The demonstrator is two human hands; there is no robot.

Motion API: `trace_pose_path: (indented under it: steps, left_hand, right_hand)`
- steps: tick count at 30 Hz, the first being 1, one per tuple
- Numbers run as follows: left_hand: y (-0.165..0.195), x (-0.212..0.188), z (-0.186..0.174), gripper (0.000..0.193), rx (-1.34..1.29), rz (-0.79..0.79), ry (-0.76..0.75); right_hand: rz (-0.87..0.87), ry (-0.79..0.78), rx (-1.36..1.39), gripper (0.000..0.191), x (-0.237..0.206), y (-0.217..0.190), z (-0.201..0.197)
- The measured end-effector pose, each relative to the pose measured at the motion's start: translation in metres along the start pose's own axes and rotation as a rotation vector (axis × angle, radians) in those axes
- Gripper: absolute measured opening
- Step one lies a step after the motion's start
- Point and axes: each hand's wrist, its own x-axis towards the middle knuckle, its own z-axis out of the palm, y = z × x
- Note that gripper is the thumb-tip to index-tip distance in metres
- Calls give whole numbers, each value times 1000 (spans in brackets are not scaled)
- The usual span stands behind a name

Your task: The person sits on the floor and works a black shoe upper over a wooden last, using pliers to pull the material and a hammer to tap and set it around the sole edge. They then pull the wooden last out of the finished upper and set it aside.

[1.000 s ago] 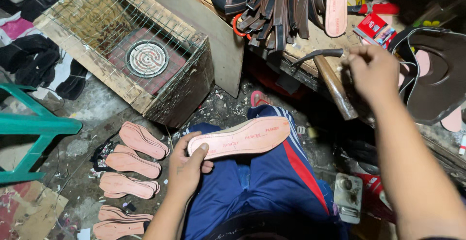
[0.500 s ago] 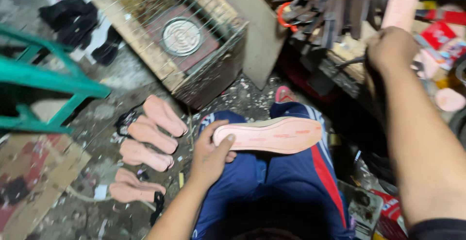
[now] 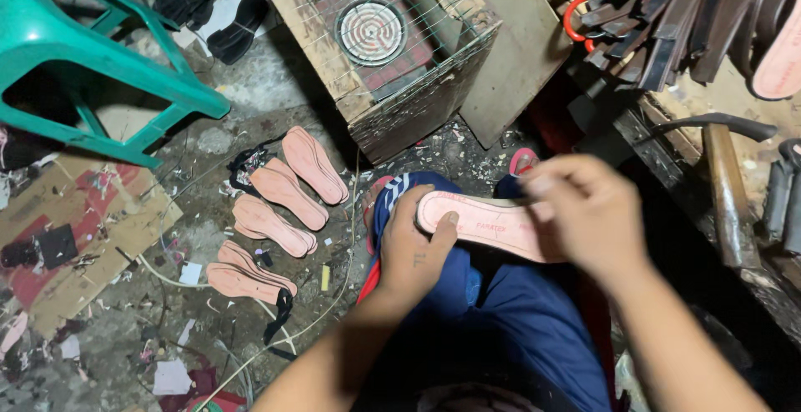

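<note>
A pink shoe insole (image 3: pixel 488 225) lies flat across my lap, over blue trousers. My left hand (image 3: pixel 413 249) grips its left end, thumb on top. Over the insole's right end comes my right hand (image 3: pixel 588 212), fingers curled and touching it; the motion blurs it, and I cannot tell whether anything small is in its fingers. A hammer (image 3: pixel 722 187) with a wooden handle rests on the bench to the right, apart from my right hand.
Several pink insoles (image 3: pixel 279 199) lie in pairs on the dirty floor to the left. A wire-topped wooden box with a round heater coil (image 3: pixel 371 30) stands ahead. A green plastic stool (image 3: pixel 92 62) is at upper left. Dark straps (image 3: pixel 667 20) hang over the bench.
My right hand left the bench at the upper right and came down onto the insole's right end. My view shifted right and down; the left hand kept its hold.
</note>
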Motion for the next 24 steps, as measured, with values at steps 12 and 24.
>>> trace_pose_path:
  steps: [12,24]
  left_hand:
    - [6,-4,-2,50,115,25,33]
    - [2,-4,-3,49,89,49,41]
  right_hand:
    - [-566,-282,-280,9,-12,-4,85]
    - [-620,-280,-347,9,-12,-12,89]
